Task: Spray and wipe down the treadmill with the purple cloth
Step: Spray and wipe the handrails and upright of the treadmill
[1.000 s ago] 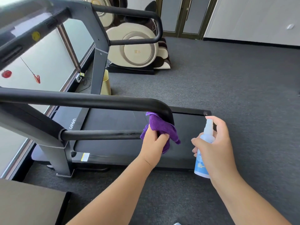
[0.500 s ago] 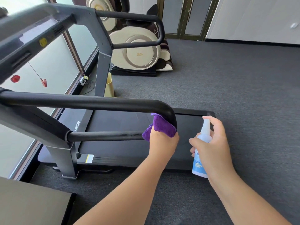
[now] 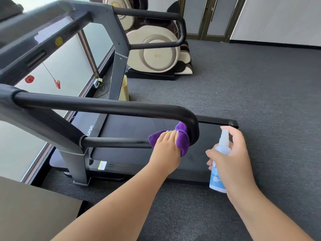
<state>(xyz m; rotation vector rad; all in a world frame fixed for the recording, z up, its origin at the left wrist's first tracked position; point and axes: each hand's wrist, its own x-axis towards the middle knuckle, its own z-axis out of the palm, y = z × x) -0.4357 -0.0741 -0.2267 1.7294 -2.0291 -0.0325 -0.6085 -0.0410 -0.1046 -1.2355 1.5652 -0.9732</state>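
Your left hand [image 3: 167, 147] has its fingers [image 3: 171, 134] curled over the purple cloth [image 3: 182, 139], pressing it round the lower rail just where the near handrail [image 3: 104, 106] bends down and doubles back. The cloth sits at the outer end of that loop, tucked against the inside of the bend; some of it bunches under your palm, and you cannot see how far it wraps behind the bar.

The relation to mind is this: the rail's long axis runs away to your left from the cloth, towards the upright post [image 3: 74, 153] of the treadmill [image 3: 121, 159]. So the unwiped length lies leftward of your fingers, along the bar, and I judge a sliding stroke that way follows it best.

Your right hand [image 3: 231, 159] grips the spray bottle [image 3: 219, 171] upright, fingers wrapped round its body and the forefinger resting on the nozzle top. It hangs just right of the bend, near the cloth but not touching it, over the deck's rear end. The left hand is plainly the nearer one to the rail. Whether the nozzle faces the bar cannot be told.
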